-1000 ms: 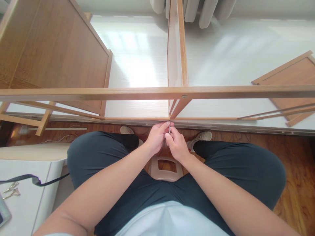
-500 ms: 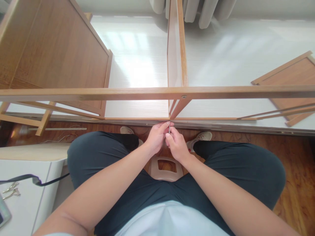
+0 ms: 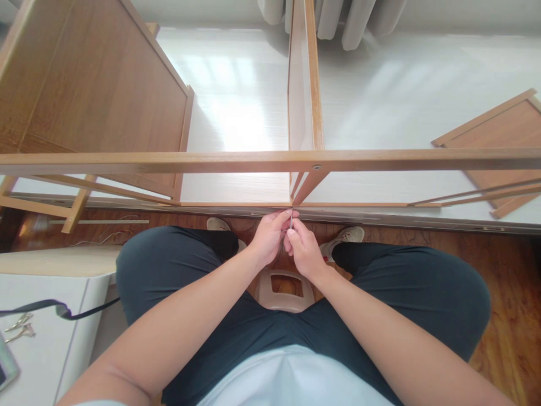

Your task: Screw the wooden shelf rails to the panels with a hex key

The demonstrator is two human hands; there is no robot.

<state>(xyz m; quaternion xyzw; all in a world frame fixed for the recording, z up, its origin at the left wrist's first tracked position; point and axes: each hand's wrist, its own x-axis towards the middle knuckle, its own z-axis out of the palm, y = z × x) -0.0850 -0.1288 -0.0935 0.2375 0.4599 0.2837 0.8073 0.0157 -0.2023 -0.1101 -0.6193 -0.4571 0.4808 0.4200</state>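
Observation:
My left hand (image 3: 270, 234) is closed, its thumb and fingertips pinched at the upper end of a thin grey metal rod (image 3: 291, 220), right by the lower rail of a wooden frame (image 3: 236, 162). My right hand (image 3: 305, 248) pinches the same rod lower down, between thumb and index finger. The rod points up at the spot where the upright divider (image 3: 316, 84) meets the lower rail (image 3: 236, 204). Its tip and whatever it touches there are hidden by my fingers. A round screw head (image 3: 316, 167) shows on the frame's nearer rail above my hands.
A large wooden panel (image 3: 105, 96) leans at the left, and another panel (image 3: 507, 135) lies at the right on the white surface (image 3: 380, 101). Beneath my hands stands a beige plastic stool (image 3: 264, 290). At lower left, a white cabinet top (image 3: 38, 349) carries small metal pieces and a dark strap.
My right thumb and fingers have shifted very slightly on the rod. My left hand and the wooden frame look the same.

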